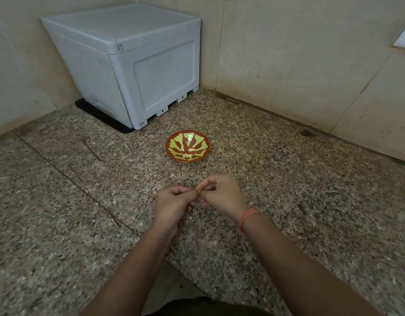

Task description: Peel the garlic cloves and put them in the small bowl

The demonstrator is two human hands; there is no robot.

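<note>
A small red bowl (187,146) with a yellow-green leaf pattern sits on the speckled granite counter (83,213), and several pale peeled cloves lie inside near its front. Closer to me than the bowl, my left hand (171,202) and my right hand (222,192) meet fingertip to fingertip above the counter. Between the fingertips a small garlic clove (198,190) is pinched, mostly hidden by my fingers. An orange band circles my right wrist.
A grey-white plastic box (133,65) stands on a black mat (99,116) in the back left corner. Beige tiled walls (288,53) close the counter at the back and right. The counter's front edge has an inside corner near my body.
</note>
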